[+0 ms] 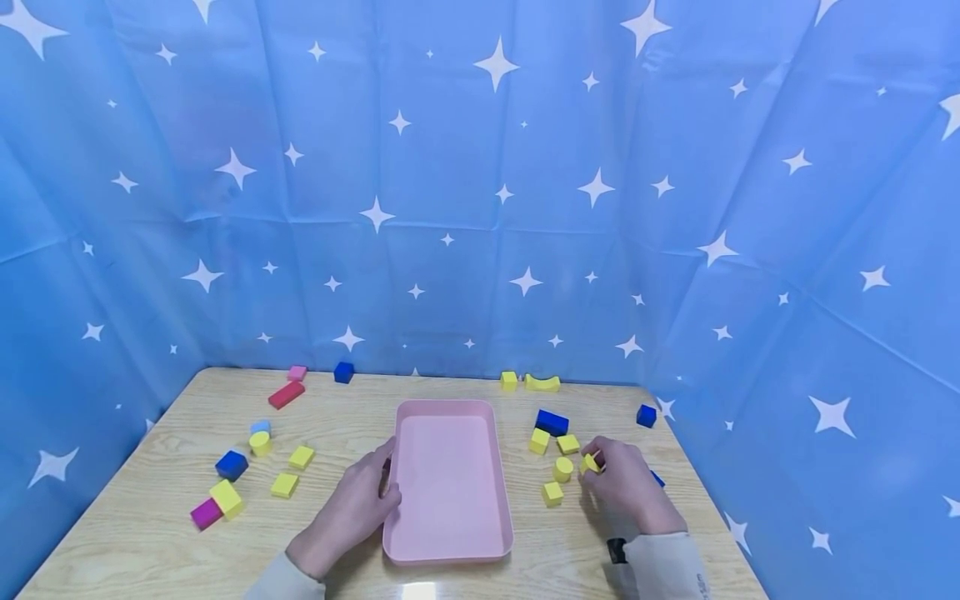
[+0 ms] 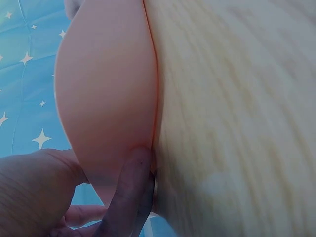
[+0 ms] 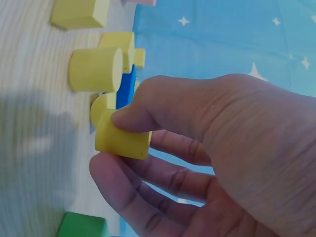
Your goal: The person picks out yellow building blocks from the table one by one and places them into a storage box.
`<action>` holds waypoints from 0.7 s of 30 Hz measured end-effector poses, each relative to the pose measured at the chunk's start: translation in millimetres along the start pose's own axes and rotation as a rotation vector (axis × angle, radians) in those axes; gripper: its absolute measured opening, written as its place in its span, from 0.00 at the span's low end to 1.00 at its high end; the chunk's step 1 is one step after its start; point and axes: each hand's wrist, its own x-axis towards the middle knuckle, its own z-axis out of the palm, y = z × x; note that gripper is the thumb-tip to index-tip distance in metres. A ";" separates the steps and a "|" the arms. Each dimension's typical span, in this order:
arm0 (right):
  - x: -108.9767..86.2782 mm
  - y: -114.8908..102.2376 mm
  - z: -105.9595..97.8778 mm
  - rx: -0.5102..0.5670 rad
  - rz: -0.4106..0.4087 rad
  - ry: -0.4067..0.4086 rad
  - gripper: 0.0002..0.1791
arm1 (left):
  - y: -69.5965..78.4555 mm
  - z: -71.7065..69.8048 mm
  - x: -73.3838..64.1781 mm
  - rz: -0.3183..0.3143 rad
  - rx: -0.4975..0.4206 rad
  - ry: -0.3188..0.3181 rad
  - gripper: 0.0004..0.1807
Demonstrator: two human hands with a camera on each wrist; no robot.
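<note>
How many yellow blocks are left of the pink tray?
4: round one beside the light-blue block, far flat one, near flat one, large one beside the magenta block. The left hand may hide others.

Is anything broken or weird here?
Nothing stands out. The tray looks whole, and the blocks scattered on the table show no obvious damage.

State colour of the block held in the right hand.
Yellow block; best in right wrist view.
</note>
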 end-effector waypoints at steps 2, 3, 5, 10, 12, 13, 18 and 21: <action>-1.4 -4.3 -1.0 -0.004 -0.013 0.020 0.18 | -0.2 -0.1 0.1 0.000 0.001 0.000 0.43; -2.3 -7.2 -1.6 -0.007 -0.017 0.029 0.18 | 0.0 -0.4 -0.1 0.003 0.002 0.002 0.43; -3.2 -12.2 -1.5 -0.010 -0.037 0.048 0.18 | 0.3 -1.1 -0.4 0.009 0.003 0.007 0.43; -6.7 -26.4 1.7 -0.018 -0.080 0.080 0.18 | 1.6 -2.5 -0.8 0.015 0.001 0.006 0.43; -7.8 -32.7 4.2 -0.020 -0.096 0.085 0.18 | 1.8 -2.7 -0.6 0.014 0.001 0.002 0.43; -8.1 -35.9 5.7 -0.017 -0.103 0.086 0.19 | 1.9 -2.9 -0.7 0.013 0.001 0.002 0.43; -9.6 -52.1 14.1 -0.001 -0.114 0.073 0.18 | 1.2 -3.1 -1.1 0.018 0.001 0.005 0.43; -10.2 -61.6 19.3 -0.001 -0.117 0.067 0.18 | 1.0 -2.9 -0.9 0.022 0.004 0.010 0.43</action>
